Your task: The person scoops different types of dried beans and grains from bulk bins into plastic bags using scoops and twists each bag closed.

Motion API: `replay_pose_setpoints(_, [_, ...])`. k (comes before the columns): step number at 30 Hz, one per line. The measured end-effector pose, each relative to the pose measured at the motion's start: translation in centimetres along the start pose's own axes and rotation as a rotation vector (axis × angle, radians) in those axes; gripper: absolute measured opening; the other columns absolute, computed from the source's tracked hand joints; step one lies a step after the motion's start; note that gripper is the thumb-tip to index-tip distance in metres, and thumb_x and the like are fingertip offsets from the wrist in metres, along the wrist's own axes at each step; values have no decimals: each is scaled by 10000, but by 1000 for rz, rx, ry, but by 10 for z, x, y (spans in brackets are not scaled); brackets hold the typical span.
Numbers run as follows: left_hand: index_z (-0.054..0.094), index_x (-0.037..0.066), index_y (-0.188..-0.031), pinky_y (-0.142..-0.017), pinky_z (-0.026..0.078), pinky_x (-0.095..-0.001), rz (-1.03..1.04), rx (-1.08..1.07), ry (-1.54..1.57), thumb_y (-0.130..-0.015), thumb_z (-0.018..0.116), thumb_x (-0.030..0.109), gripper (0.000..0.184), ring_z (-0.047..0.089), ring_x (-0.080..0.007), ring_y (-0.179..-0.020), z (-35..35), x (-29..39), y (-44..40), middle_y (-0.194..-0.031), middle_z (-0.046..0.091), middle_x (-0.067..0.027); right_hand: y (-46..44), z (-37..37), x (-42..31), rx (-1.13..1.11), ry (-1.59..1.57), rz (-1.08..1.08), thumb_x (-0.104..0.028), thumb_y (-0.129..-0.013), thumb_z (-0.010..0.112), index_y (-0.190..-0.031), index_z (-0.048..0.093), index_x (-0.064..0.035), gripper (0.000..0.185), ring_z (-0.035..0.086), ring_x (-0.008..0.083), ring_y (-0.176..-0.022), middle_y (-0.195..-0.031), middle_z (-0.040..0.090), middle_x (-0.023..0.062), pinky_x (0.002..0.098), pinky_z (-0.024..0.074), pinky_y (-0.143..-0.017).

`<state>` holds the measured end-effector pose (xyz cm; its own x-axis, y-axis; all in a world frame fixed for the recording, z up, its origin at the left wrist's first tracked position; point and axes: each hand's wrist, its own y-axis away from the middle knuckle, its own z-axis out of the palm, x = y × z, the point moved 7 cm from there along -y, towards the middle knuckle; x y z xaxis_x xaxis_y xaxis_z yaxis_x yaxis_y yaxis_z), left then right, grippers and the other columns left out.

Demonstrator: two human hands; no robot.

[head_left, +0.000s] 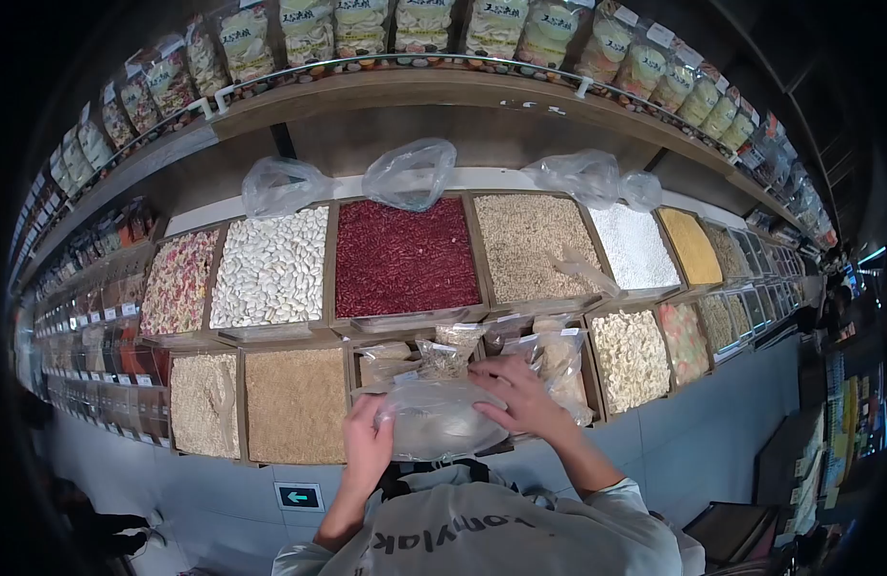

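Note:
A clear plastic bag (434,422) lies spread in front of me, over the near edge of a lower bin. My left hand (369,442) pinches its left edge between thumb and fingers. Over the bag's right side, my right hand (528,396) has its thumb and fingers apart, with the thumb against the plastic. Behind the bag, several small filled packets (443,361) sit in the bin. More bagged goods (562,360) lie just right of my right hand. What the clear bag contains, if anything, I cannot make out.
Upper bins hold dark red beans (405,257), white beans (271,264) and pale grain (530,245). Brown grain (298,403) fills a lower bin on the left. Loose plastic bags (412,173) rest behind the bins. A wooden shelf (386,91) with packaged goods runs above.

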<state>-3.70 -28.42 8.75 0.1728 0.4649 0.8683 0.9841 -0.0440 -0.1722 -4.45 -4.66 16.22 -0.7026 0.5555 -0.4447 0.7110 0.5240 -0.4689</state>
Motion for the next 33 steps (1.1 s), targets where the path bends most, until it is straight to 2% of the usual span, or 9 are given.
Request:
replay_pose_setpoints(4, [647,-38,-934,-697,474,-359,-62,33,112,-810,599,3,140,614,-326,-779,-3,-6,3,-853,607,-172,49,-104,156,607,536,544,-159,-864,706,-1203,584,-11,390,527,390,-1124,-1215,554,207,434,439,-967])
replay_pose_setpoints(7, [643,-41,-916,-674,463,-346,-93,31,113,-811,596,3,123,605,-296,-750,-2,-5,3,-821,595,-160,102,-138,260,684,711,744,-212,-909,677,-1223,567,3,396,578,330,-1062,-1175,579,201,418,496,-867])
replay_pose_setpoints(9, [642,-40,-913,-669,460,-340,-96,17,109,-809,595,2,122,602,-289,-743,1,-4,5,-810,591,-157,130,-122,317,621,-156,1257,-264,-938,654,-1232,547,34,432,650,236,-850,-1016,640,164,358,542,-661])
replay_pose_setpoints(12, [648,-36,-915,-670,462,-345,-91,3,82,-812,591,2,124,607,-284,-744,5,-4,8,-802,594,-157,141,-94,354,693,-672,1240,-284,-950,638,-1195,563,60,429,629,160,-623,-830,660,107,299,505,-484])
replay_pose_setpoints(18, [655,-32,-935,-681,469,-348,-60,-13,62,-816,588,2,141,619,-283,-760,12,2,7,-820,607,-161,115,-112,360,518,-253,1115,-206,-943,639,-1009,639,39,254,610,160,-509,-657,641,101,278,472,-449])
replay_pose_setpoints(22, [655,-31,-952,-699,477,-340,-93,-48,88,-814,586,-7,156,630,-285,-782,18,7,6,-838,616,-162,72,-137,295,314,408,891,-201,-871,691,-1034,681,15,270,689,372,-749,-783,674,239,421,554,-657])
replay_pose_setpoints(25, [646,-33,-919,-667,462,-322,-70,-43,115,-806,588,-14,129,615,-241,-746,25,8,5,-801,602,-138,52,-139,255,251,639,686,-180,-859,688,-1040,655,-8,252,658,425,-803,-883,670,223,466,539,-712])
replay_pose_setpoints(30, [632,-36,-879,-633,438,-303,-3,-58,143,-801,593,-18,89,584,-193,-707,25,10,0,-758,581,-110,52,-138,232,256,754,668,-160,-876,666,-1083,636,-25,249,661,394,-810,-924,651,194,473,536,-712])
replay_pose_setpoints(33, [637,-38,-939,-691,466,-324,-28,-130,159,-788,593,-27,157,611,-270,-758,22,-2,-3,-832,600,-149,50,-135,209,396,655,686,-145,-874,670,-1087,654,-18,249,668,379,-820,-937,663,204,461,536,-712])
